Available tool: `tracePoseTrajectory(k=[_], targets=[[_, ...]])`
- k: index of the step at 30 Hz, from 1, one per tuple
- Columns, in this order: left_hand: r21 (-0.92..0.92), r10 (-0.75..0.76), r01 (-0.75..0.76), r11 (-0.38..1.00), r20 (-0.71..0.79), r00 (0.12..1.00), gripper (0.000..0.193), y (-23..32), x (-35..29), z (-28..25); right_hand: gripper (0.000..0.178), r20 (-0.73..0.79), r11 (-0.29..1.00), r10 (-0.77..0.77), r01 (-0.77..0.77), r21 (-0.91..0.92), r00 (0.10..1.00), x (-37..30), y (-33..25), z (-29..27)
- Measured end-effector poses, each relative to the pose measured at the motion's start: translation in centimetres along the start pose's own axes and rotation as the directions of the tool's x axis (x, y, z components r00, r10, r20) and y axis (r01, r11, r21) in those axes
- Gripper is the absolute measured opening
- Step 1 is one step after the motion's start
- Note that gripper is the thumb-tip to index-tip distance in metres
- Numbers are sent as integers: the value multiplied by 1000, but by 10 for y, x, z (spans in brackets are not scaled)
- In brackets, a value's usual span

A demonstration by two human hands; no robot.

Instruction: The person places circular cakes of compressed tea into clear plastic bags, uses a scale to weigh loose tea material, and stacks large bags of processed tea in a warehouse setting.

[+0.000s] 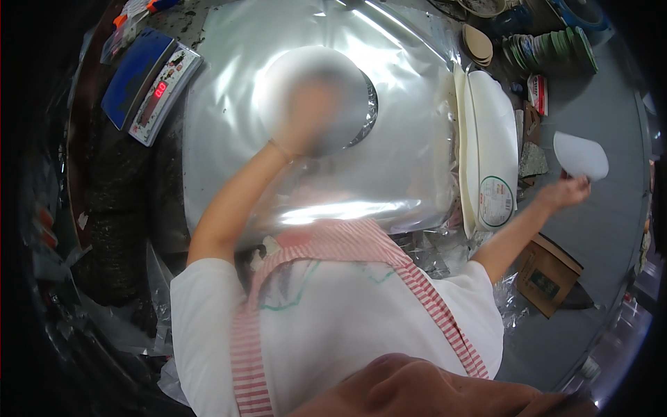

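My left hand [313, 111] is over a round whitish disc [278, 76], and its fingers are too smeared to read. A dark, speckled rim [372, 111] shows along the disc's right side. Under the disc lies a stack of shiny clear plastic film [410, 160]. Out to the right, my right hand [573, 189] is closed on the lower edge of a curved white sheet [582, 154], which is held up off the grey surface. Whether the left hand touches or grips the disc cannot be made out.
A blue and white digital scale [149, 87] stands at the left. Long cream sheets with a round label [486, 139] lie along the film's right edge. Behind them are a row of green-edged discs [556, 52] and tan discs [477, 43]. A brown cardboard box [549, 274] sits near my right arm.
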State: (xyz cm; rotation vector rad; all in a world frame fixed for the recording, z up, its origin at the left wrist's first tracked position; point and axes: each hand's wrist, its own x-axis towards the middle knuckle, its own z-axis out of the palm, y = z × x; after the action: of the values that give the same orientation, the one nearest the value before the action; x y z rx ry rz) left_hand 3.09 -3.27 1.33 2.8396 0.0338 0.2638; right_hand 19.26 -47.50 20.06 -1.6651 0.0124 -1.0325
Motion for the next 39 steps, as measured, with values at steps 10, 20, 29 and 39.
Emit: tracePoseTrajectory(k=[10,20,29,39], targets=[[-381,59,-39,924,39,997,58,-15,-33,3,37,867,868,-470,266,419,167,-297,-41,127],[-221,136,-148,964,-70,988,67,-12,-41,-24,59,965,848,-262,475,235,-10,-321,-14,186],[-983,-400,183,10,164,902,63,-33,-45,-10,75,910,606,-310,681,412,-275,-334,-45,185],[-625,118,-293,723,-307,944,35,24,-35,-80,67,927,678,-324,638,365,-186,-348,-21,182]])
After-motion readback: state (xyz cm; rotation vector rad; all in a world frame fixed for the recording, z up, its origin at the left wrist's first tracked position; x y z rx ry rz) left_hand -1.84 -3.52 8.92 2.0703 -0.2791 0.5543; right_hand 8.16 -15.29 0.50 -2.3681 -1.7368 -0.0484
